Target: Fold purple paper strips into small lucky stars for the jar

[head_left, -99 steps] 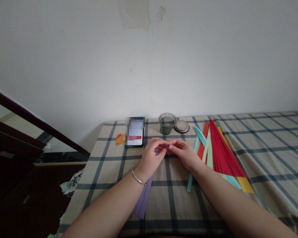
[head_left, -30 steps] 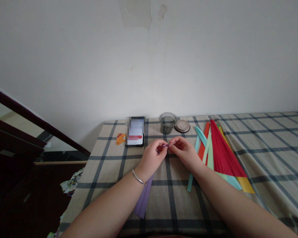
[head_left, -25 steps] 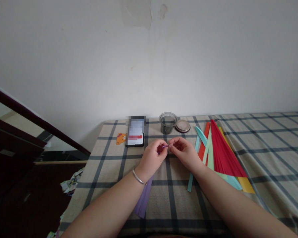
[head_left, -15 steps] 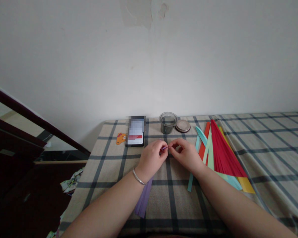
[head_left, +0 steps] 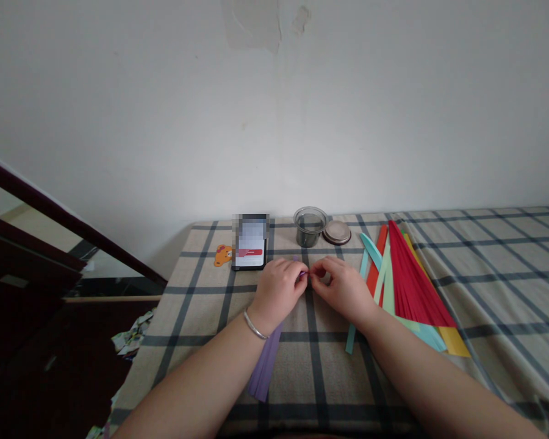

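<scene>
My left hand [head_left: 278,291] is closed, its thumb and forefinger pinching a narrow purple paper strip [head_left: 303,273]. Fingertip to fingertip with it, my right hand [head_left: 341,291] pinches the strip's other end; most of the strip is hidden by the fingers. A bundle of purple paper strips [head_left: 265,369] lies on the checked cloth, partly under my left wrist. Right of my right hand, a fan of red paper strips [head_left: 414,286] covers yellow strips [head_left: 455,341] and overlaps light green ones [head_left: 388,286].
Behind my hands stand a grey see-through cup [head_left: 307,235] and its round lid [head_left: 337,231]. A phone [head_left: 251,244] leans near the wall beside a bear sticker [head_left: 222,256]. Orange strips [head_left: 374,277] and light blue strips [head_left: 351,335] lie to the right. The table's left edge drops to a dark floor.
Both hands stay in nearly the same place, with only slight finger movement around the purple strip. Everything else lies as before.
</scene>
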`<state>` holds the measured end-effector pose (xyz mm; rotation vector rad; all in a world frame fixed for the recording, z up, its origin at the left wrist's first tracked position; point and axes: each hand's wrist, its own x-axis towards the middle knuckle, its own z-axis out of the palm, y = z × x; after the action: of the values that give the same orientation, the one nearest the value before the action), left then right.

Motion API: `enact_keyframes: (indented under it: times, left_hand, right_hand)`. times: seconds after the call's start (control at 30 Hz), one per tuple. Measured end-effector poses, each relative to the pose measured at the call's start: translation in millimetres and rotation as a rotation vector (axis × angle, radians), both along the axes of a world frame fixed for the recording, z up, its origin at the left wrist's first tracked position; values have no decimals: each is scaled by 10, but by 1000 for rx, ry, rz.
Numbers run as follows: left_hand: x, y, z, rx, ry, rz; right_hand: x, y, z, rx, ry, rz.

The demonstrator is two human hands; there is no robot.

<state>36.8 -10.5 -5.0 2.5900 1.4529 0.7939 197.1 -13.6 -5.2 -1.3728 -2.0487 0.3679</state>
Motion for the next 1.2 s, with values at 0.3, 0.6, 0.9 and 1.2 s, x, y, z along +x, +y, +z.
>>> enact_keyframes:
  times: [0.3, 0.6, 0.9, 1.2]
  left_hand:
    - [1, -15, 15, 56, 98, 3]
    - [1, -47, 42, 99, 174, -20]
    - [5, -47, 54, 133, 115, -38]
    - [11, -14, -7, -26, -149, -5]
  right_hand:
    - [-21, -33, 27, 11, -94, -36]
    - [-31, -31, 32, -16, -71, -24]
    - [-25, 15, -47, -198, 191, -12]
    - [26, 86, -114, -249, 368, -43]
